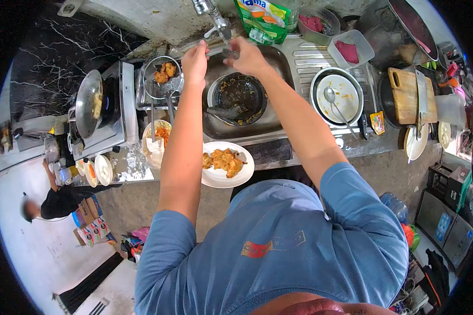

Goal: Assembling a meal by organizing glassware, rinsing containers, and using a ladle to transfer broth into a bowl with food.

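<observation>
Both my arms reach over the metal sink [207, 118] to the tap [217, 22], where water runs down. My left hand [195, 64] is left of the stream, fingers curled, any content hidden. My right hand [249, 59] bends its fingers at the stream; a small greyish patch shows at the fingertips, too unclear to name. Below them in the sink sits a dark, food-smeared stone mortar [240, 94], with a grey pestle [223, 112] lying in it. An oval white plate [220, 181] with fried food stands at the near counter edge, beside my left forearm.
A wire strainer [148, 79] with fried pieces is left of the sink. Further left, a wok [84, 105] tilts on the stove [126, 105]. A white basin [320, 105] with a spoon is right. A knife [421, 97] lies on a cutting board [402, 105]. Another person [52, 202] is far left.
</observation>
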A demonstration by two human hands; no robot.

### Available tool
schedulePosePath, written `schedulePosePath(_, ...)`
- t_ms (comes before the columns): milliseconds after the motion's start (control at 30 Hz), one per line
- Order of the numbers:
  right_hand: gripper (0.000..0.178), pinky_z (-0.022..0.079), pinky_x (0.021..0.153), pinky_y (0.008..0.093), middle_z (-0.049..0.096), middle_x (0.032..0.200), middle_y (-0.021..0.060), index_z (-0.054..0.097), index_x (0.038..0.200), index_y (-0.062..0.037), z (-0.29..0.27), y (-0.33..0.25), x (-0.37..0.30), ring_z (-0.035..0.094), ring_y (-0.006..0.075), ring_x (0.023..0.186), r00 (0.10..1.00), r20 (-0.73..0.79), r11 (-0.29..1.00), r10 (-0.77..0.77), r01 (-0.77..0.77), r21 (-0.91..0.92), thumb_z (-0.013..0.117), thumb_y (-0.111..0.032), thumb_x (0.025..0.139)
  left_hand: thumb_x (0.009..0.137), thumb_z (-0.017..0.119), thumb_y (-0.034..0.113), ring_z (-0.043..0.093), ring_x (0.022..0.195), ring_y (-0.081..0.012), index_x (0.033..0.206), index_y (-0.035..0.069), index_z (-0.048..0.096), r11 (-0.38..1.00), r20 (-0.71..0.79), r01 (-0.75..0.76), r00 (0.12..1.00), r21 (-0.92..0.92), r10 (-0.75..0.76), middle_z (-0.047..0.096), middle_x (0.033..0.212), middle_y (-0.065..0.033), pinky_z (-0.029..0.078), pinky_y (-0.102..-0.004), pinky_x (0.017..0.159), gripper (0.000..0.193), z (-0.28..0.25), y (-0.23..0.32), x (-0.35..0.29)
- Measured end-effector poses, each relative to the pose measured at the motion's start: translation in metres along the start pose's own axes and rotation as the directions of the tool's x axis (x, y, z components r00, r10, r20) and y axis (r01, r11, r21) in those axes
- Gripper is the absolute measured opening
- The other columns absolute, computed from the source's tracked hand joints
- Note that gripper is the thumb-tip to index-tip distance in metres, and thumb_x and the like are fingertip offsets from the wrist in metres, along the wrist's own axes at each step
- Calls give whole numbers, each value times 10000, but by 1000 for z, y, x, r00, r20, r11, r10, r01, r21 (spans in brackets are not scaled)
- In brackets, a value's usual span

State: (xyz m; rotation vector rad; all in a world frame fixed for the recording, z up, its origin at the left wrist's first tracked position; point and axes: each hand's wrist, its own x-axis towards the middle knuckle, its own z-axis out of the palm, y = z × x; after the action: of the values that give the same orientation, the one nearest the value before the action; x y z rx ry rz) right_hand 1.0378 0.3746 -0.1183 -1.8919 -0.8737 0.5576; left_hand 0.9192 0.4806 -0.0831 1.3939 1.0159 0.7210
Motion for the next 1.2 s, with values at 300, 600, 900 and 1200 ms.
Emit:
schedulePosePath(300, 508, 463, 954, 344, 641, 1136, 109, 556, 1162, -30, 6, 15, -3, 601, 224, 1056, 967, 58, 960, -246, 235, 155, 809, -158, 740, 932, 606, 299, 607, 828, -154, 989, -37, 668, 1000, -2, 2, 1000, -25, -2, 668, 915, -88, 488, -289, 738, 347, -12, 1, 1)
schedulePosePath(600, 571, 494, 854, 373, 672, 1022, 182, 588, 1116, 17, 15, -1, 1, 645, 299, 970, 990, 141, 995, -10, -5, 104, 777, -376, 748, 933, 601, 298, 605, 834, -147, 1001, -36, 670, 999, 1, 20, 1000, -24, -20, 668, 931, -81, 490, -283, 734, 347, -16, 1, -2)
schedulePosePath(900, 373, 380, 481, 232, 553, 690, -1, 527, 865, -116, -5, 10, 18, 495, 106, 529, 585, 646, 285, 491, -808, 515, 597, -482, 854, 930, 604, 321, 618, 870, -150, 1004, -48, 672, 998, 32, 65, 997, 21, -66, 670, 952, -93, 497, -288, 733, 383, -10, 9, -2)
schedulePosePath(1200, 383, 337, 965, 478, 655, 1102, 157, 547, 1132, -30, -35, 22, -70, 519, 328, 1133, 990, -85, 501, 113, -131, -855, 599, -239, 816, 945, 579, 348, 634, 834, -155, 1001, -53, 650, 979, 36, 203, 978, 21, -203, 664, 927, -96, 501, -295, 705, 411, 21, 24, 8)
